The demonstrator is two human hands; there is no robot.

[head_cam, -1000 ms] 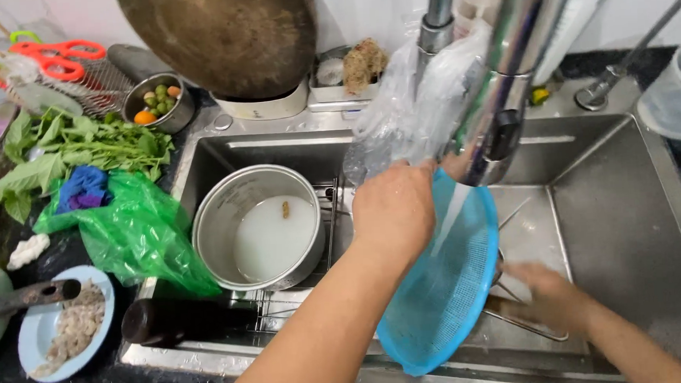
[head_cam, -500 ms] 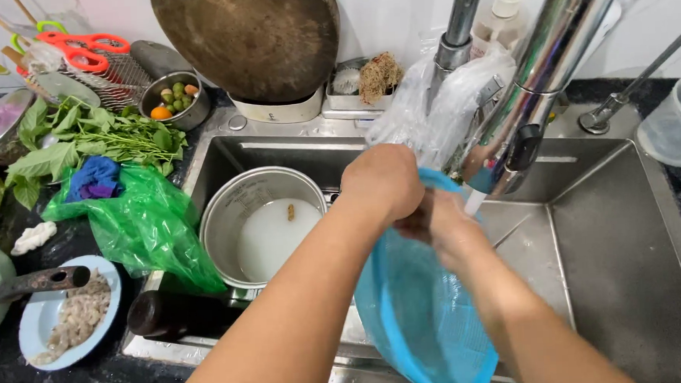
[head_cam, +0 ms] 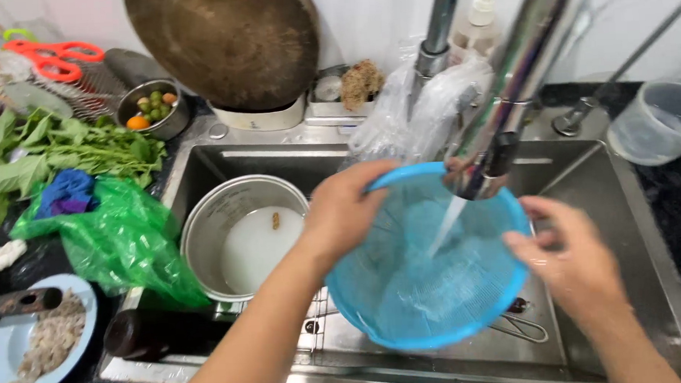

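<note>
My left hand (head_cam: 345, 210) grips the near-left rim of a blue plastic colander (head_cam: 428, 279) held over the steel sink (head_cam: 656, 224). Water streams from the faucet (head_cam: 499, 131) into the colander's bowl. At the colander's right rim is my right hand (head_cam: 569, 262), fingers curled against its edge. The colander now faces up, its inside visible.
A steel pot (head_cam: 239, 234) with cloudy water sits in the sink's left half. Left of the sink lie a green plastic bag (head_cam: 121, 239), leafy greens (head_cam: 56, 154) and a plate of food (head_cam: 33, 343). A large wok (head_cam: 227, 43) leans at the back; a clear tub (head_cam: 659, 120) stands right.
The colander has turned from edge-on to bowl-up under the running water. My right hand came from underneath to its right rim. The left hand kept its grip.
</note>
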